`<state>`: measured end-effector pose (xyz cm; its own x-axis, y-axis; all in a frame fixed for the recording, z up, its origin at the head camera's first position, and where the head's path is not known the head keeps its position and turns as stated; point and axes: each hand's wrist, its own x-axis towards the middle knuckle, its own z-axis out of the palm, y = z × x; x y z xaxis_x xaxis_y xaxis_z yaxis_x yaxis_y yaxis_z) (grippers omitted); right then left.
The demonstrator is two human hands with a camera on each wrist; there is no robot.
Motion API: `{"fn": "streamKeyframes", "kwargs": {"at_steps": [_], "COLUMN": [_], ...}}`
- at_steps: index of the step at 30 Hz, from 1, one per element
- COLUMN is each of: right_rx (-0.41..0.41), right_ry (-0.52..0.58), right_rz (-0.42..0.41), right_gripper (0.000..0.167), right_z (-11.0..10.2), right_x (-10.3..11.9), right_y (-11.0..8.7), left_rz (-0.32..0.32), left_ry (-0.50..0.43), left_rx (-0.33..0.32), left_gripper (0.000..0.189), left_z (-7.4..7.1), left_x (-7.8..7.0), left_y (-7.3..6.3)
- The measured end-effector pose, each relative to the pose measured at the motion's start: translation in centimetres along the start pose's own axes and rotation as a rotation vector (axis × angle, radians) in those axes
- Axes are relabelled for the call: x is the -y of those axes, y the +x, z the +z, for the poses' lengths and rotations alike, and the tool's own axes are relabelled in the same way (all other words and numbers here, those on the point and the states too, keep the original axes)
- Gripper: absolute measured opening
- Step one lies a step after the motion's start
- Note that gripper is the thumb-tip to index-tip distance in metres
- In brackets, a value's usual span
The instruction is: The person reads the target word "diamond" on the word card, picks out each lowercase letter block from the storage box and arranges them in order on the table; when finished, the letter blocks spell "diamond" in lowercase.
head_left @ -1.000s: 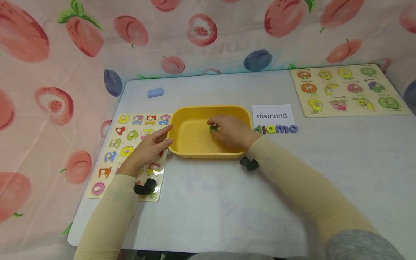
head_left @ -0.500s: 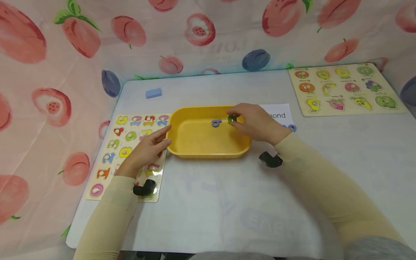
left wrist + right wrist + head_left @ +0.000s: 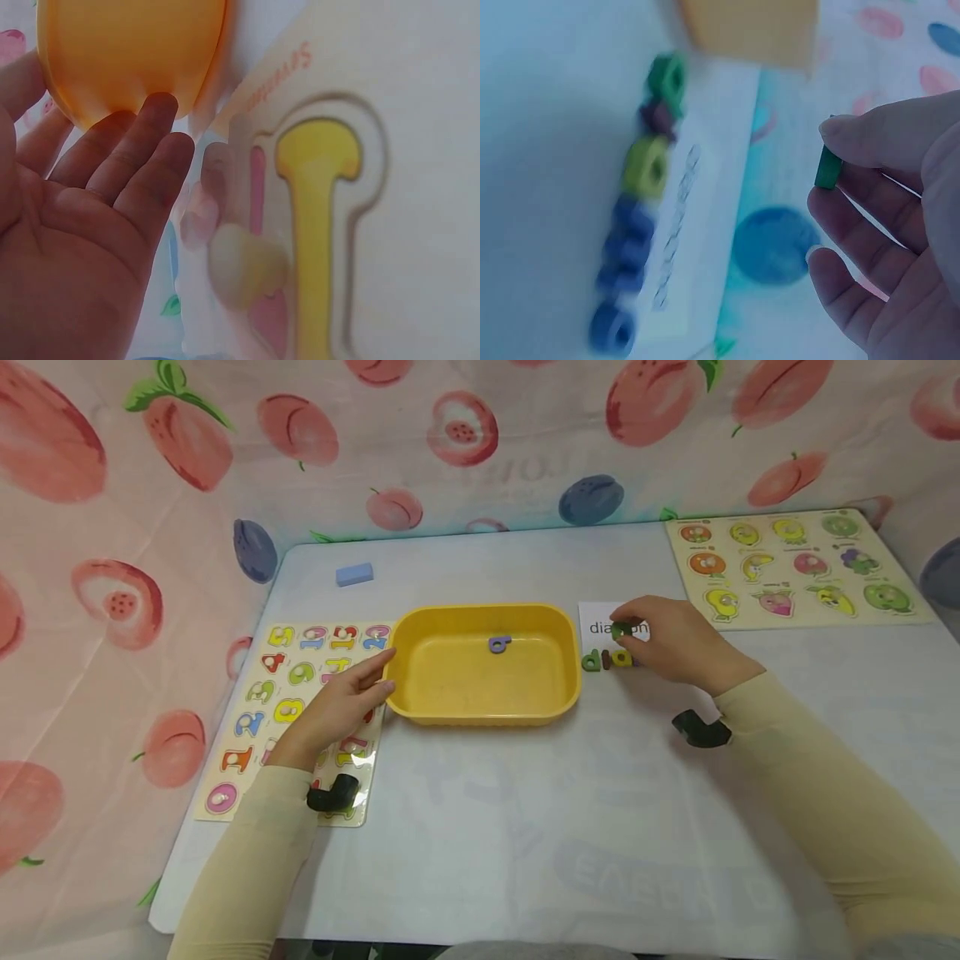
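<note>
In the head view my right hand (image 3: 678,639) pinches a small green letter piece (image 3: 621,630) above the white word card (image 3: 591,613). The right wrist view shows the green letter (image 3: 829,168) between thumb and fingertips; which letter it is cannot be made out. Below the card lies a row of coloured letters, starting with a green d (image 3: 591,660); my hand hides the right end in the head view. My left hand (image 3: 333,714) touches the left end of the yellow tray (image 3: 442,689) with extended fingers (image 3: 156,112). A purple letter (image 3: 498,645) lies inside the tray.
A number puzzle board (image 3: 247,693) lies under my left forearm, partly covered. At the back left is a blue block (image 3: 354,575). A fruit puzzle board (image 3: 806,585) lies at the back right. A fruit-patterned cloth (image 3: 517,435) hangs behind the table.
My right hand has lifted the green letter out of the tray and carried it right, over the card. The purple letter in the tray came into view. My left hand stayed at the tray.
</note>
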<state>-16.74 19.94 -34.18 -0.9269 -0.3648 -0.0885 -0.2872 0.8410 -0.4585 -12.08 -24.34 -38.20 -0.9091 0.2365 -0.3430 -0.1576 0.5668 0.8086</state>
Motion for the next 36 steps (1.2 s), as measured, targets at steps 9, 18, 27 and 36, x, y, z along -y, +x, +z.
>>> {"fn": "streamKeyframes", "kwargs": {"at_steps": [9, 18, 27, 36], "right_rx": [0.003, 0.041, 0.089, 0.110], "right_ry": [-0.003, -0.034, -0.037, -0.035], "right_rz": [0.095, 0.160, 0.246, 0.262], "right_gripper": [0.034, 0.037, 0.038, 0.037], "right_z": [-0.4, -0.7, -0.4, 0.1], "right_x": [-4.6, -7.0, -8.5, -9.1], "right_y": [-1.5, -2.2, -2.5, -2.5], "left_rz": [-0.006, -0.012, -0.005, 0.014], "left_ry": [0.001, 0.006, 0.007, 0.021], "left_rx": [0.001, -0.002, 0.000, -0.008], "left_gripper": [0.061, 0.059, 0.061, 0.060], "left_z": [-0.1, -0.1, 0.0, 0.0], "left_x": [0.0, -0.1, 0.1, 0.2], "left_y": [0.0, 0.0, 0.0, 0.0]}}
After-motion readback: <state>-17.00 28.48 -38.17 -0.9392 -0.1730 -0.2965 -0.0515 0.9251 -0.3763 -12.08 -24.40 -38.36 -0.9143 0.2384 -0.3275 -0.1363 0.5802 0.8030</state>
